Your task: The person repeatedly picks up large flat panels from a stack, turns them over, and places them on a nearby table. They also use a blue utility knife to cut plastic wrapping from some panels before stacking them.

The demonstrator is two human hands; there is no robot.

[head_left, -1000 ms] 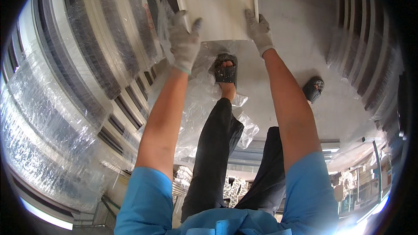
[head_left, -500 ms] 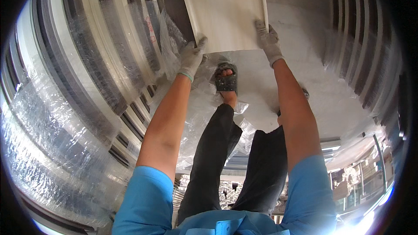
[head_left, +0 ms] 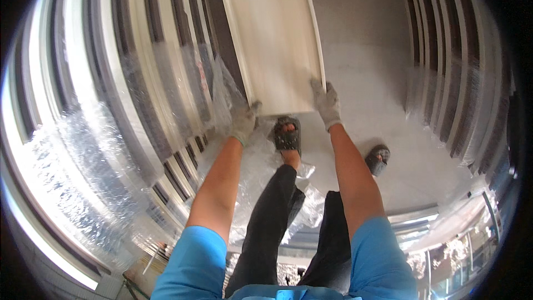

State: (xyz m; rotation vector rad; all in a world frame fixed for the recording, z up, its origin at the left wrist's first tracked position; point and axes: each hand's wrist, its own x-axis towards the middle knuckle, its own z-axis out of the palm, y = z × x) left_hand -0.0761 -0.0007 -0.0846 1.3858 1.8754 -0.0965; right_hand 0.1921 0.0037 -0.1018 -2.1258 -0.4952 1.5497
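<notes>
A long cream panel (head_left: 272,39) with raised side edges runs away from me, its near end just beyond my sandalled foot. My left hand (head_left: 243,121), in a pale work glove, grips the panel's near left corner. At the near right corner my right hand (head_left: 326,103), gloved the same way, is closed on the raised edge, thumb over the top face. Both arms reach straight forward. The panel's far end passes out of the picture, and the fingers beneath it are hidden.
Left of me stand stacked cream and dark brown panels (head_left: 125,39), partly wrapped in clear plastic film (head_left: 78,155). Another such stack (head_left: 449,66) rises on the right. Loose film (head_left: 255,189) lies on the grey floor (head_left: 366,78) around my left foot.
The panel and both hands now appear lower in view and slightly further left, with the near end closer to my foot. My right sandal has come fully into view.
</notes>
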